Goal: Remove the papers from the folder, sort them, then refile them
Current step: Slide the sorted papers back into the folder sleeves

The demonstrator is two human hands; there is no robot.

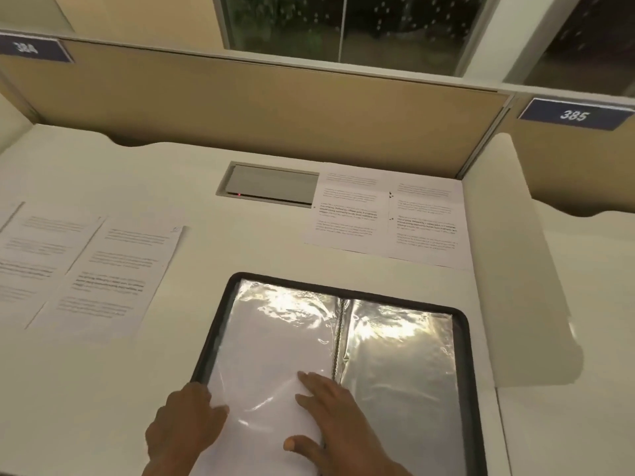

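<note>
— Where's the folder (405, 372)?
— Open on the worktop (103, 389). The right hand (330, 417) lies flat on its left sleeve (275, 338), fingers straight. The left hand (185, 420) rests loose-fingered at its left edge.
— Papers?
— Two sheets (86, 266) left of it, two more sheets (388, 218) beyond.

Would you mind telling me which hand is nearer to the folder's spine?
Right. The right hand lies flat on the left page, fingertips just beside the spine; the left hand is out at the folder's left edge.
</note>
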